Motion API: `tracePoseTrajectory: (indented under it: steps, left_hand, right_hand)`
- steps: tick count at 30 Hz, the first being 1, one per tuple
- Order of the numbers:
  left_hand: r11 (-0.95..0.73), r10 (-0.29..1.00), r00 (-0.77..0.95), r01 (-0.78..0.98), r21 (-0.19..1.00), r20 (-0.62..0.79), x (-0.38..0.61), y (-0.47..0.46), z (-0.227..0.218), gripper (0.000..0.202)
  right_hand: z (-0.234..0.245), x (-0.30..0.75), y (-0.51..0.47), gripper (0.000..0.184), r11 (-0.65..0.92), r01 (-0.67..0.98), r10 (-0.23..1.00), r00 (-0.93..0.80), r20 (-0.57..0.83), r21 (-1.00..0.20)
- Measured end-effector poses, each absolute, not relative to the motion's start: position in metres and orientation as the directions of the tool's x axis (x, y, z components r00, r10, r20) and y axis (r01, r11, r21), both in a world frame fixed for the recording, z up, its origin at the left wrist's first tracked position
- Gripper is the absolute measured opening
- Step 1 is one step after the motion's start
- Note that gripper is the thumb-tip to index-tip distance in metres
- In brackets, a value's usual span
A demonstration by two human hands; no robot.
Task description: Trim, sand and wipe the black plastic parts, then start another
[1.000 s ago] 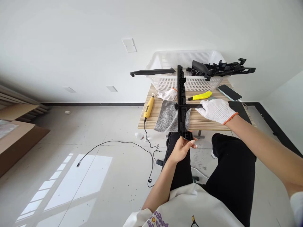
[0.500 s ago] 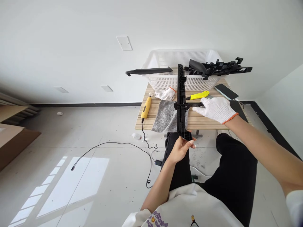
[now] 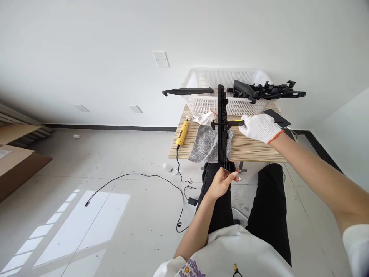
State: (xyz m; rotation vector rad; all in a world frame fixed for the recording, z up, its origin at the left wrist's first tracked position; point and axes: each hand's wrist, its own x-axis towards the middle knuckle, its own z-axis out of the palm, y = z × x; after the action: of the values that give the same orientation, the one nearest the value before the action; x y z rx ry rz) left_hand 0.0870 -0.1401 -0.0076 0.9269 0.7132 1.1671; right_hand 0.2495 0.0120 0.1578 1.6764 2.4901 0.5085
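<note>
A long black plastic trim part (image 3: 222, 134) with ribs and clips stands in front of me, a narrow black crosspiece passing over it. My bare left hand (image 3: 223, 182) is closed round its bent lower end. My right hand (image 3: 259, 127), in a white knit glove with an orange cuff, is closed on the right end of the crosspiece; I cannot tell whether the two are one piece. Beneath the part a grey cloth (image 3: 203, 144) lies on the slatted table (image 3: 253, 150). Only a sliver of the yellow utility knife shows beside the crosspiece.
A white basket (image 3: 201, 104) at the back holds several black plastic parts (image 3: 268, 91), some jutting over its rim. A yellow corded rotary tool (image 3: 182, 132), a spare white glove (image 3: 204, 117) and a phone (image 3: 278, 117) lie on the table. A black cable (image 3: 138, 174) trails across the floor.
The view has shifted slightly. My right hand has risen a little along with the crosspiece and now covers most of the utility knife. My left hand keeps its hold.
</note>
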Motion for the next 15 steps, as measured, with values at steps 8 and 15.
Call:
tracePoseTrajectory:
  steps: [8,15]
  left_hand:
    - [0.136,0.964,0.265,-0.434,0.891,-0.018,0.0828,-0.1407,-0.0086,0.064]
    - [0.121,0.964,0.266,-0.408,0.905,-0.008,0.0822,-0.1414,-0.0077,0.063]
  right_hand:
    - [0.1587,0.2546,0.015,0.059,0.361,0.881,0.919,-0.392,0.043,0.305]
    - [0.1558,0.2556,0.0132,0.058,0.345,0.895,0.926,-0.374,0.056,0.281]
